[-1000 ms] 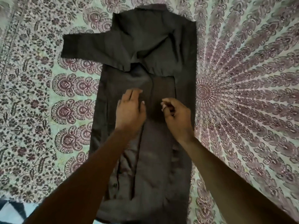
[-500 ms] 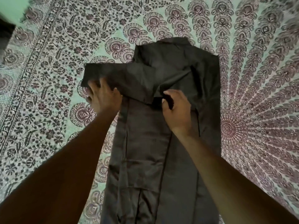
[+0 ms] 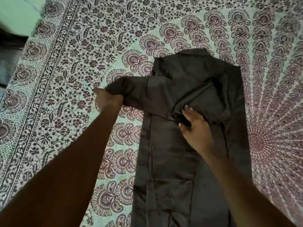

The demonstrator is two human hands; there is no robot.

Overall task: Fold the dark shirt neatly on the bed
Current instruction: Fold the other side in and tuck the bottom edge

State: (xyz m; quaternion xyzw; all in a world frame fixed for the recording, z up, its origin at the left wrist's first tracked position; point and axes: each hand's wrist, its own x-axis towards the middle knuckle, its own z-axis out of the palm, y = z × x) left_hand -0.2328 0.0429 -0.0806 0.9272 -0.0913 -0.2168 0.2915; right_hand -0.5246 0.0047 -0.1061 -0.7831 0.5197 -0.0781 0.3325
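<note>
The dark shirt (image 3: 185, 154) lies lengthwise on the patterned bedspread (image 3: 82, 51), its right side folded inward and its collar at the far end. One sleeve (image 3: 141, 90) sticks out to the left. My left hand (image 3: 108, 99) grips the cuff end of that sleeve, which bunches in its fingers. My right hand (image 3: 195, 128) rests on the shirt's chest where the sleeve meets the body, with the fingers curled into a fold of cloth.
The bedspread covers the whole bed, with a dark floral border (image 3: 49, 79) along the left. Past that border at the far left lie the bed's edge and a dark gap (image 3: 9, 46) beside it.
Both hands moved up from the shirt's middle toward the chest. My left hand went out to the sleeve and now grips its end, which is bunched and pulled leftward. The view shifted left.
</note>
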